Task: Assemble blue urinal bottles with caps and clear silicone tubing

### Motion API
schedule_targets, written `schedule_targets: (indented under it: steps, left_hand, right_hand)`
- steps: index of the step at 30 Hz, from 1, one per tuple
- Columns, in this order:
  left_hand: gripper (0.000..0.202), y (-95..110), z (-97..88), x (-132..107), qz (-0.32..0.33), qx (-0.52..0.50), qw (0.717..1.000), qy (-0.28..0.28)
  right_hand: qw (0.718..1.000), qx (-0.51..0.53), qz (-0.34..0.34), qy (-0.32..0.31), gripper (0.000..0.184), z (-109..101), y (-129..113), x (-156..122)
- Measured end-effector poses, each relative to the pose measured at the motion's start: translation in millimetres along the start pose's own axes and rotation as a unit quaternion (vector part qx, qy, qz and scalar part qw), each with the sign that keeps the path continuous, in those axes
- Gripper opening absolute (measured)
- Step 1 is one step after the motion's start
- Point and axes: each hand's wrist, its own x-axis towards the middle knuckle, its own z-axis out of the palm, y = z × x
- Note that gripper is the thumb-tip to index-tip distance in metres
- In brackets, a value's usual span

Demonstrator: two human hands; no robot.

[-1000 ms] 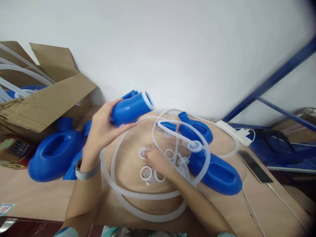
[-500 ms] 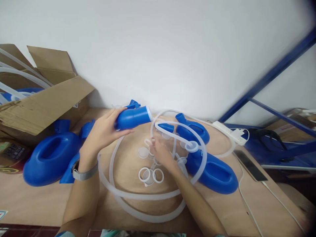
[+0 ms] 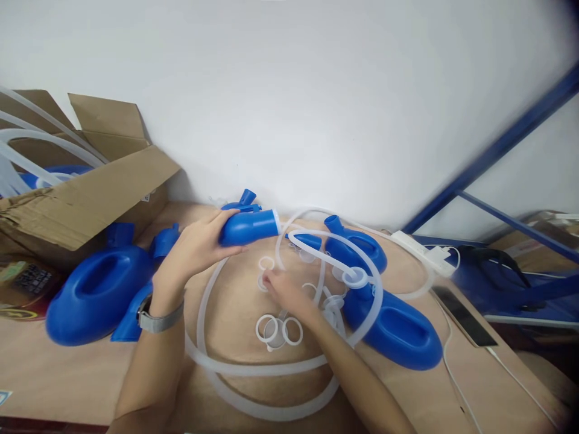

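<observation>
My left hand (image 3: 199,246), with a watch on its wrist, is wrapped round a blue plastic spout (image 3: 250,228) with a white rim at its right end. The spout lies sideways above the table. To its lower right, my right hand (image 3: 289,293) reaches down to the tabletop, its fingers drawn together at a clear disc (image 3: 261,281). Whether the fingertips grip the disc is hidden. Just above them lies a white ring (image 3: 266,263). Nearer to me are a pair of white rings (image 3: 292,331) and a clear cap. A long translucent hose (image 3: 271,369) loops round these parts.
Blue urinal bottles (image 3: 398,328) lie at right, another blue bottle (image 3: 97,295) at left. An open cardboard box (image 3: 99,193) with hoses and blue parts stands at far left. A power strip (image 3: 423,252), a phone (image 3: 464,315) and cables occupy the right side; a blue metal frame (image 3: 497,144) stands beyond.
My right hand has moved slightly left and toward the clear disc among the small parts. My left hand still holds the blue spout, now a little lower and more level.
</observation>
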Motion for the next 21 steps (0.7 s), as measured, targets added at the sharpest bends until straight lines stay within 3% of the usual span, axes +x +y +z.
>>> schedule_targets:
  steps: [6, 10, 12, 14, 17, 20, 21]
  left_hand:
    - [0.088, -1.9, 1.9, 2.9, -0.002, -0.009, 1.0, 0.003]
    - [0.09, -2.4, 3.0, 2.6, -0.001, -0.011, 1.0, 0.005]
    - [0.091, -3.9, 3.2, 2.2, 0.003, -0.019, 1.0, 0.004]
    - [0.09, -5.7, 3.2, 2.3, 0.004, -0.026, 1.0, 0.003]
    - [0.085, -6.0, 4.2, 3.4, 0.004, -0.026, 1.0, -0.001]
    - [0.073, 1.7, 9.4, 4.5, 0.024, -0.019, 0.999, -0.023]
    - [0.069, 6.5, 12.5, 4.8, 0.039, -0.02, 0.998, -0.034]
  right_hand:
    - [0.999, 0.041, 0.002, 0.012, 0.024, -2.0, 4.5, -1.3]
    - [0.995, 0.101, -0.002, 0.017, 0.012, 5.0, -3.1, -2.3]
    - [0.986, 0.16, -0.003, 0.036, 0.007, -2.7, -3.9, -6.1]
    - [0.971, 0.228, 0.014, 0.068, 0.017, -20.8, -2.0, -12.5]
    - [0.91, 0.384, 0.057, 0.144, 0.035, -59.8, 1.6, -22.6]
    - [0.766, 0.596, 0.091, 0.224, 0.024, -95.1, -0.4, -28.3]
    - [0.731, 0.631, 0.101, 0.24, 0.024, -103.0, -2.7, -29.0]
